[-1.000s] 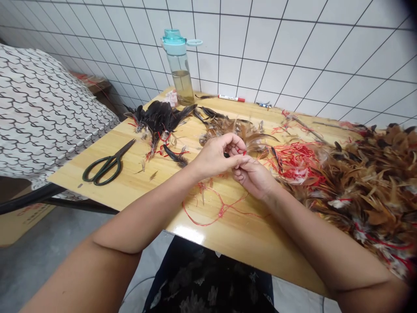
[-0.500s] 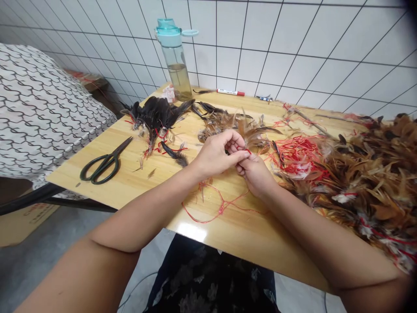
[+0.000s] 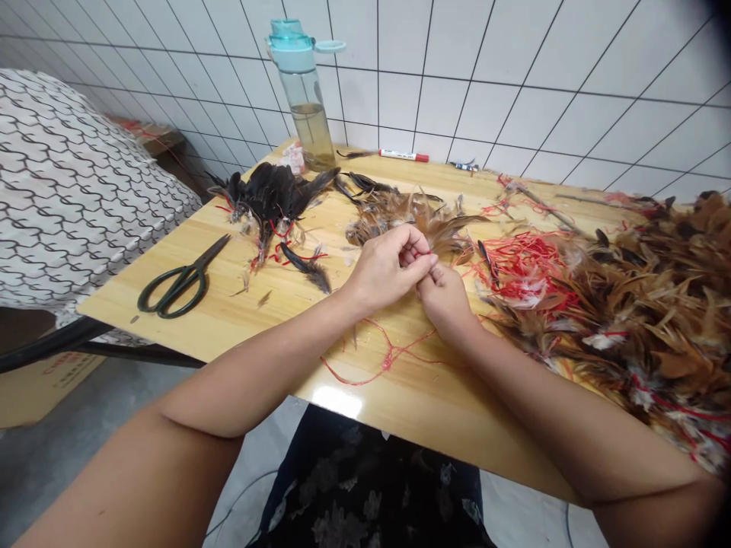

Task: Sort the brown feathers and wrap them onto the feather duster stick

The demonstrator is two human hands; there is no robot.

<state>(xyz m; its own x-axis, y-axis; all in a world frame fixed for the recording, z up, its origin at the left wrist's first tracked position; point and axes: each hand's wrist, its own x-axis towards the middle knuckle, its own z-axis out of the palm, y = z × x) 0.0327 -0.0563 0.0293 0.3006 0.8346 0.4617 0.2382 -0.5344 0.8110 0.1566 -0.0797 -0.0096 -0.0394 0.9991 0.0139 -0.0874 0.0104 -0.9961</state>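
Note:
My left hand (image 3: 385, 266) and my right hand (image 3: 448, 298) meet above the middle of the table, thumbs and fingertips pinched close together. Brown feathers (image 3: 451, 230) fan out just beyond the fingertips; their bases are hidden in the grip of my right hand. A small bit of red string (image 3: 429, 253) shows at the left fingertips. Behind the hands lies a loose pile of brown feathers (image 3: 388, 213). Thin red strands (image 3: 388, 356) form a loose loop on the tabletop below my wrists.
Black scissors (image 3: 181, 283) lie at left, near black feather bundles (image 3: 274, 194). A water bottle (image 3: 308, 106) and a red-capped marker (image 3: 403, 155) are along the back. To the right are a tangle of red string (image 3: 531, 266) and a large heap of brown feathers (image 3: 662, 297).
The fingertips have drawn closer together, and less of the red string shows between them. My right hand has shifted slightly up and turned. The view has tilted a little.

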